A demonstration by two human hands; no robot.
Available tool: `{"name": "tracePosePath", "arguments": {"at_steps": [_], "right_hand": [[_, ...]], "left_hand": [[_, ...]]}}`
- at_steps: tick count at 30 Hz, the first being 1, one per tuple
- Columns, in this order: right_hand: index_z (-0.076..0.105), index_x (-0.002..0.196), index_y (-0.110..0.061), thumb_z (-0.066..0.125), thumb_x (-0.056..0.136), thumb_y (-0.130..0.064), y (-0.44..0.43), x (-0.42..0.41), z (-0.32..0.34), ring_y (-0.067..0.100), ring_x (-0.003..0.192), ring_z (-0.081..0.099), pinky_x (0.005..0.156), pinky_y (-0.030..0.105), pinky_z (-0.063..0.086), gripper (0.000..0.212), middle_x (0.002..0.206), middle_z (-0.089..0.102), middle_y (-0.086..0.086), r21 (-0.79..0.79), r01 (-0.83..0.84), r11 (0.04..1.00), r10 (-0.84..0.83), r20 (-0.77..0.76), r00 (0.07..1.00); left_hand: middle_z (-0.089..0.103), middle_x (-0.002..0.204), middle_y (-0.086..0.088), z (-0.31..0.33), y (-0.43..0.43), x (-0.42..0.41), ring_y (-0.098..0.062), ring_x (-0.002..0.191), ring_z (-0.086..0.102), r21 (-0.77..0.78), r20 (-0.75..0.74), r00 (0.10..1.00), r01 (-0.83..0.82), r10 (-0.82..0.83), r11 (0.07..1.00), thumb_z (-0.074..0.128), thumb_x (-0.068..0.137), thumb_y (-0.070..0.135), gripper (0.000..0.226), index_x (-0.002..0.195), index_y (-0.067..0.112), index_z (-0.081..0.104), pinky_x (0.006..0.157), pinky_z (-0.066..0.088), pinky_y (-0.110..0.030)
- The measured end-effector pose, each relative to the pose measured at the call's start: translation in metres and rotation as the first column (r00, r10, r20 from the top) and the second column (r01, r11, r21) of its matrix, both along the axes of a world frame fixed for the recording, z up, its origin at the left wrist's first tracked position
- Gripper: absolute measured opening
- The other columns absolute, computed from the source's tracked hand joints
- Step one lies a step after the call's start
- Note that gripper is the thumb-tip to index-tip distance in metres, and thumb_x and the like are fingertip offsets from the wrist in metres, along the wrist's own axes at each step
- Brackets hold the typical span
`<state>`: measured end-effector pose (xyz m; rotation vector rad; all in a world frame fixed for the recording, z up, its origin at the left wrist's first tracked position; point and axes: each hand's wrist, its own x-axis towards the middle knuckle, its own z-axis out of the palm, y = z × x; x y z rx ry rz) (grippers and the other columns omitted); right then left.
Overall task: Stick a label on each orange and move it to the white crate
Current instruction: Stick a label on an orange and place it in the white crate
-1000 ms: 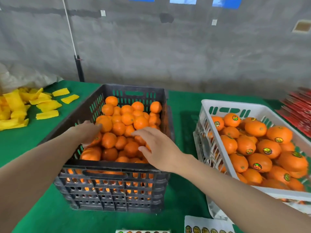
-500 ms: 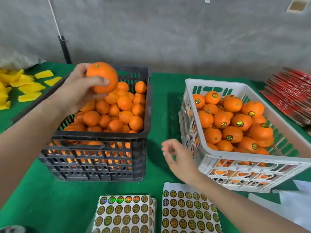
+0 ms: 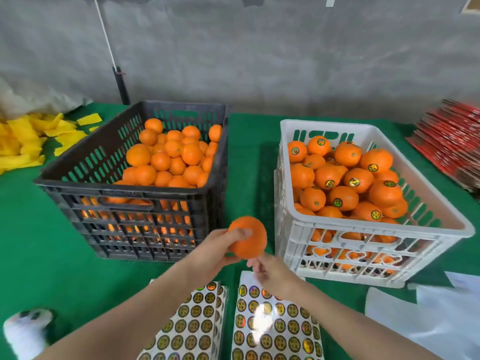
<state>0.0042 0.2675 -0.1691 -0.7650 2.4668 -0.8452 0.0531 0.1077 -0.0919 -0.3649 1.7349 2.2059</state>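
Note:
My left hand [image 3: 218, 252] grips an unlabelled orange [image 3: 250, 242] in the air, between the black crate [image 3: 78, 183] full of plain oranges [image 3: 166, 157] and the white crate [image 3: 368, 231]. The white crate holds several oranges with round stickers [image 3: 340, 183]. My right hand [image 3: 272, 272] is just below the held orange with its fingertips drawn together near the fruit. Blur hides whether it pinches a label. Two sheets of round labels lie under my hands: a stack [image 3: 197, 320] on the left and a single sheet [image 3: 275, 331] on the right.
Green cloth [image 3: 39, 245] covers the table. Yellow foam pieces [image 3: 23, 144] lie at the far left. A pile of red flat packs [image 3: 452, 141] sits at the far right. White paper sheets [image 3: 428, 315] lie at the front right, and a white fuzzy object [image 3: 26, 331] at the bottom left.
My left hand lifted an orange out of the black crate and brought it down to the front between the crates. My right hand left the crate and came over the label sheet, up to the orange.

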Motion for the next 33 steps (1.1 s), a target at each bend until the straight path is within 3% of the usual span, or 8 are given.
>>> {"name": "tracePosePath", "arguments": {"at_steps": [4, 8, 12, 15, 19, 23, 28, 33], "right_hand": [[0.056, 0.089, -0.004, 0.043, 0.088, 0.013, 0.016, 0.001, 0.019, 0.006, 0.071, 0.046, 0.063, 0.007, 0.036, 0.022, 0.075, 0.046, -0.007, -0.123, 0.000, 0.992, 0.005, 0.038, 0.999], [0.064, 0.091, 0.008, 0.045, 0.088, 0.010, 0.024, 0.000, 0.019, 0.015, 0.081, 0.050, 0.070, 0.013, 0.038, 0.019, 0.083, 0.049, 0.002, -0.154, -0.007, 0.988, -0.006, -0.086, 0.996], [0.071, 0.096, -0.006, 0.062, 0.085, -0.013, 0.030, 0.012, 0.008, 0.013, 0.107, 0.048, 0.092, 0.011, 0.031, 0.016, 0.109, 0.055, 0.003, -0.150, 0.011, 0.989, -0.050, -0.259, 0.965], [0.073, 0.097, -0.015, 0.071, 0.081, -0.028, 0.031, 0.026, -0.001, 0.008, 0.105, 0.046, 0.093, 0.014, 0.032, 0.021, 0.104, 0.053, -0.004, -0.212, 0.097, 0.973, -0.163, -0.324, 0.932], [0.074, 0.103, -0.017, 0.066, 0.086, -0.026, 0.029, 0.039, -0.005, 0.014, 0.098, 0.053, 0.084, 0.015, 0.037, 0.021, 0.097, 0.059, 0.001, -0.218, 0.116, 0.969, -0.196, -0.395, 0.898], [0.076, 0.086, -0.011, 0.074, 0.077, -0.015, 0.028, 0.046, 0.000, 0.021, 0.081, 0.063, 0.076, 0.027, 0.052, 0.010, 0.085, 0.065, 0.005, -0.240, 0.047, 0.970, -0.163, -0.489, 0.857], [0.070, 0.102, -0.015, 0.062, 0.089, -0.027, 0.028, 0.048, -0.003, 0.011, 0.097, 0.056, 0.089, 0.026, 0.044, 0.020, 0.103, 0.058, -0.003, -0.227, 0.118, 0.967, -0.206, -0.417, 0.885], [0.071, 0.083, -0.009, 0.069, 0.084, -0.017, 0.028, 0.053, 0.000, 0.016, 0.082, 0.057, 0.075, 0.031, 0.048, 0.009, 0.088, 0.059, 0.002, -0.304, 0.136, 0.943, -0.259, -0.413, 0.873]], "left_hand": [[0.062, 0.120, -0.008, -0.027, -0.005, 0.009, -0.023, 0.112, 0.057, 0.073, 0.177, 0.979, 0.089, -0.101, 0.993, 0.088, 0.033, 0.054, 0.095, 0.116, 0.025, 0.051, 0.109, 0.030, -0.043], [0.060, 0.116, -0.016, -0.035, 0.004, 0.009, -0.031, 0.102, 0.061, 0.151, 0.252, 0.960, 0.082, -0.119, 0.985, 0.094, 0.020, 0.050, 0.113, 0.120, 0.020, 0.050, 0.085, 0.048, -0.040], [0.060, 0.115, -0.020, -0.037, 0.014, 0.007, -0.032, 0.096, 0.062, 0.192, 0.301, 0.953, -0.016, -0.043, 0.981, 0.089, 0.048, 0.044, 0.090, 0.124, 0.012, 0.051, 0.075, 0.052, -0.038], [0.064, 0.113, -0.023, -0.043, 0.015, 0.007, -0.036, 0.094, 0.065, 0.214, 0.338, 0.941, -0.087, 0.010, 0.973, 0.076, 0.058, 0.044, 0.081, 0.125, 0.006, 0.052, 0.079, 0.053, -0.042], [0.067, 0.108, -0.024, -0.042, 0.013, 0.005, -0.036, 0.087, 0.069, 0.199, 0.372, 0.928, -0.072, -0.007, 0.977, 0.074, 0.057, 0.047, 0.084, 0.126, 0.004, 0.051, 0.078, 0.053, -0.044], [0.067, 0.106, -0.023, -0.043, 0.012, 0.002, -0.037, 0.093, 0.066, 0.165, 0.390, 0.920, -0.043, -0.025, 0.985, 0.070, 0.060, 0.049, 0.084, 0.126, 0.002, 0.050, 0.095, 0.046, -0.050], [0.068, 0.107, -0.022, -0.045, 0.010, 0.006, -0.035, 0.095, 0.067, 0.178, 0.368, 0.929, -0.026, -0.043, 0.984, 0.067, 0.064, 0.051, 0.080, 0.126, 0.003, 0.052, 0.101, 0.043, -0.049], [0.069, 0.105, -0.021, -0.044, 0.006, 0.007, -0.033, 0.088, 0.070, 0.216, 0.355, 0.932, -0.011, -0.068, 0.976, 0.064, 0.067, 0.054, 0.078, 0.125, 0.002, 0.053, 0.096, 0.046, -0.046]]}}
